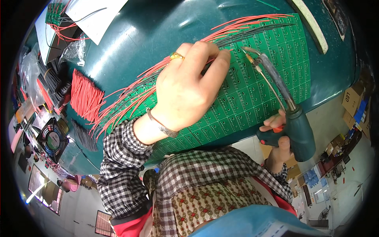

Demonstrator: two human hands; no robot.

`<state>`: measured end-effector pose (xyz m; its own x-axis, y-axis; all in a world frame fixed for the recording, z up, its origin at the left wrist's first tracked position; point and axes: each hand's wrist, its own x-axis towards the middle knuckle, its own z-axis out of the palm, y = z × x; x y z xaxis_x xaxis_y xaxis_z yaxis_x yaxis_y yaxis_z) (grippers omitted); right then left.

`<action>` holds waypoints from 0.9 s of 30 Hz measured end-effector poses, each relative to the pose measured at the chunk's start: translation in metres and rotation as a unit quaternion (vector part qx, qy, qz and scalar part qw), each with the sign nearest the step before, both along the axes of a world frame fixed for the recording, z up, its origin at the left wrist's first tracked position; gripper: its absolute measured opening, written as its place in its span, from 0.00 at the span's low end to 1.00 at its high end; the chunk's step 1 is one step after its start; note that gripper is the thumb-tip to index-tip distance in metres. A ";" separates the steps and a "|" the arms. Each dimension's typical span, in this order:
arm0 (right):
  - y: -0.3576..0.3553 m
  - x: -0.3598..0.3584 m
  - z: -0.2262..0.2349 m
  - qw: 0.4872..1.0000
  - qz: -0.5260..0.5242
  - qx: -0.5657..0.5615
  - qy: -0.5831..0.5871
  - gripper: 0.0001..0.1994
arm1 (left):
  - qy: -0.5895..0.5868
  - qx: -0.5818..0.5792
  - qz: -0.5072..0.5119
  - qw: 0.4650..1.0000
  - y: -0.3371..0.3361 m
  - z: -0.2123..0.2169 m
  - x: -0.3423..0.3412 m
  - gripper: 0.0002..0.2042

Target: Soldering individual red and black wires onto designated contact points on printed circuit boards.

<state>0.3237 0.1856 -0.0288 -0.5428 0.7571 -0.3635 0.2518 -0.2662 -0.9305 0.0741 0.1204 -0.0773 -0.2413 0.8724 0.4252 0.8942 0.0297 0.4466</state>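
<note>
Circuit boards (248,98), green and joined in one large sheet, lie on the table below our fingers. The fingertips (225,57) of our left hand (183,91) curl down together over the upper part of the sheet; we cannot tell whether they grip a wire, since the hand hides most of what is there. Our right hand (281,150) is wrapped around the handle of a dark green soldering gun (299,132), a finger by its red trigger (278,129). The gun's bent metal tip (245,50) hangs over the boards, just beside our left fingertips.

Around our left hand, red wires (148,94) and black wires (252,32) stretch along the upper side of the sheet, some lying across it. We wear a gold ring (177,56) and a bracelet (167,131) on that hand and wrist, above a checked sleeve (123,162).

Farther left on the green table (138,39) we see a thick red wire bundle (83,96), with a black fan (52,140) near it and a clear plastic bag (75,52) above it.
</note>
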 end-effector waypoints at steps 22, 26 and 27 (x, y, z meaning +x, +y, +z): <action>0.007 0.004 -0.011 0.979 -0.123 0.060 0.153 0.33 | -0.516 0.166 -0.147 0.827 -0.029 0.095 0.022 0.09; 0.012 0.015 -0.006 0.977 -0.093 0.052 0.187 0.34 | -0.544 0.216 -0.163 0.795 -0.048 0.114 0.027 0.08; 0.012 0.021 -0.009 0.974 -0.088 0.048 0.201 0.34 | -0.546 0.229 -0.168 0.788 -0.055 0.118 0.029 0.07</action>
<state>0.3442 0.1972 -0.0378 -0.4853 0.8715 -0.0710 -0.1805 -0.1792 -0.9671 0.1030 0.0654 0.0405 -0.4690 0.7803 0.4137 -0.1071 -0.5152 0.8504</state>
